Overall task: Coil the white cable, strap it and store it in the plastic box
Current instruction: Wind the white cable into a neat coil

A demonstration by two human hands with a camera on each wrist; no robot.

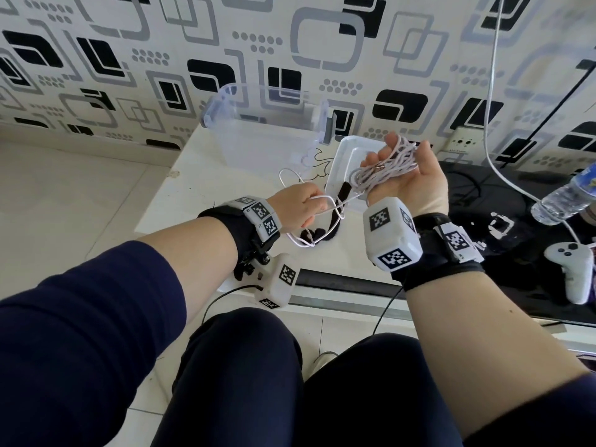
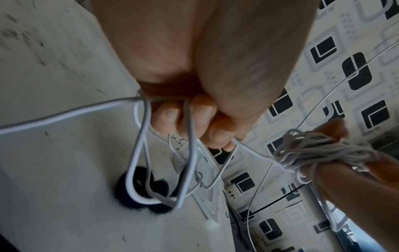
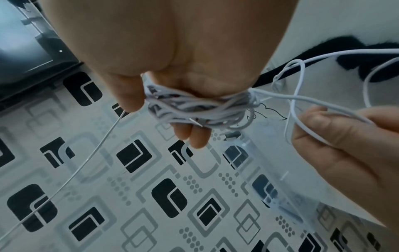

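Coil wound round R hand fingers; L hand pinches slack cable lower-left of the coil. Strap beneath L hand.

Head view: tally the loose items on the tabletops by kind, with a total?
White cable: 1
Clear box: 1
Box lid: 1
Black strap: 1
Water bottle: 1
White controller: 1
Total: 6
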